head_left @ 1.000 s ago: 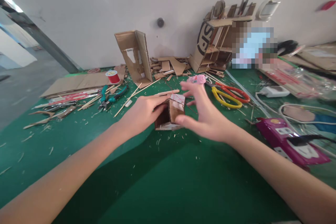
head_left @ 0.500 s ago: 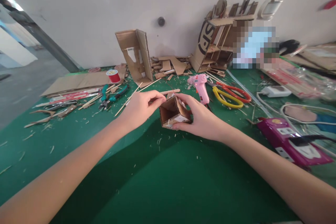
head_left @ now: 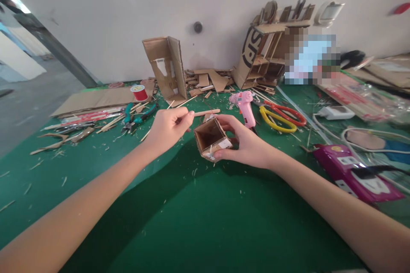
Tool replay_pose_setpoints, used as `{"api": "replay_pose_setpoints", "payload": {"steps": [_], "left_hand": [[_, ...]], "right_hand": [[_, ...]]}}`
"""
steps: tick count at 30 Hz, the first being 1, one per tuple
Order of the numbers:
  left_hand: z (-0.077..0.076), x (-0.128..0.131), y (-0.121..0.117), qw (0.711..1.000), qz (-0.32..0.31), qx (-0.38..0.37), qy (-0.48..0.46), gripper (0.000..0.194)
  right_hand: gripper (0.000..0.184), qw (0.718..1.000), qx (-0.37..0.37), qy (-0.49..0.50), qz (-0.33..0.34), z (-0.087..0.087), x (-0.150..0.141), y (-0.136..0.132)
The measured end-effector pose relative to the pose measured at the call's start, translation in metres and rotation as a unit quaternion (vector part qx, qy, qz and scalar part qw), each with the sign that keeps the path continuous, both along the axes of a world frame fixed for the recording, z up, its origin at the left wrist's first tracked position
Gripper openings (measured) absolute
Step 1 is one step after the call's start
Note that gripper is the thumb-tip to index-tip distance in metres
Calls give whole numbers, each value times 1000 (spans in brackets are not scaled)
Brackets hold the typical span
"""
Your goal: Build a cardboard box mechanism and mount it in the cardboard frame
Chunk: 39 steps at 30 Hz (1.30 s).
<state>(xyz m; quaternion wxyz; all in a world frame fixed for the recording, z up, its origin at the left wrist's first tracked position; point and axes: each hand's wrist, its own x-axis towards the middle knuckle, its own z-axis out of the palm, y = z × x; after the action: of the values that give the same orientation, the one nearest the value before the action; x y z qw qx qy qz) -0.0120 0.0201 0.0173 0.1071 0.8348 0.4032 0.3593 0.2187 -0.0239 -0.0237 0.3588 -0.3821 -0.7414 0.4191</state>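
My right hand [head_left: 245, 143] is wrapped around a small open-ended cardboard box [head_left: 202, 148], thumb on its lower front side and fingers over the far side. The box is tilted, its square opening turned toward me, with white paper patches on its outside. Left of the box, apart from it, my left hand [head_left: 171, 128] is closed in a pinch; anything between its fingertips is too small to make out. Just behind the box a thin wooden stick [head_left: 207, 112] shows. Beyond my right hand stands a pink glue gun [head_left: 244, 106].
Scissors with yellow and orange handles [head_left: 278, 120] and a purple power strip [head_left: 355, 175] lie right. Teal-handled pliers [head_left: 136, 117] and a red thread spool [head_left: 139, 93] are left. Cardboard structures [head_left: 168, 70] and scraps [head_left: 216, 80] line the wall. Wood shavings litter the green table [head_left: 192, 230].
My left hand has pulled back leftward from the box's upper edge, its fingers curling tighter. The box has tipped slightly in my right hand, which stays around it.
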Motion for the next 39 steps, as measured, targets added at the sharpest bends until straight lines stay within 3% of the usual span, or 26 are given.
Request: {"api": "replay_pose_setpoints", "payload": {"steps": [3, 5, 6, 9, 12, 13, 16, 20, 25, 29, 31, 33, 39], "left_hand": [[-2, -3, 4, 998, 30, -51, 10, 48], [-5, -6, 9, 996, 25, -79, 12, 31], [-6, -7, 11, 996, 7, -93, 6, 26], [-5, -7, 12, 985, -97, -137, -40, 58], [-1, 0, 2, 970, -174, -161, -53, 50], [0, 3, -3, 976, -166, -138, -35, 49], [-1, 10, -14, 996, -86, -8, 27, 16], [-5, 13, -17, 995, -55, 68, 52, 19], [-6, 6, -5, 998, 33, 48, 0, 18], [-5, -10, 19, 989, 127, -21, -66, 29], [-4, -21, 34, 972, 184, -56, -135, 36], [-3, -33, 47, 918, 251, -122, -284, 34], [0, -54, 71, 850, 316, -163, -389, 40]], "right_hand": [[79, 1000, 10, -1, 9, 1, 0, 0], [77, 1000, 17, -7, 6, 2, -1, -1], [76, 1000, 20, -9, -1, 2, -2, -1], [76, 999, 40, -12, -31, 1, -5, -2], [77, 997, 53, -15, -47, -1, -9, -4], [77, 997, 56, -17, -44, -1, -10, -4], [76, 997, 69, -21, -31, 1, -13, -7], [71, 997, 67, -21, -29, 7, -14, -10], [72, 995, 82, -19, -51, 5, -13, -11], [72, 969, 220, -45, -103, -1, -10, -6], [74, 936, 319, -83, -120, -2, -7, -3], [73, 903, 394, -117, -126, -2, -4, 0], [62, 855, 469, -168, -143, 1, 0, 2]]}}
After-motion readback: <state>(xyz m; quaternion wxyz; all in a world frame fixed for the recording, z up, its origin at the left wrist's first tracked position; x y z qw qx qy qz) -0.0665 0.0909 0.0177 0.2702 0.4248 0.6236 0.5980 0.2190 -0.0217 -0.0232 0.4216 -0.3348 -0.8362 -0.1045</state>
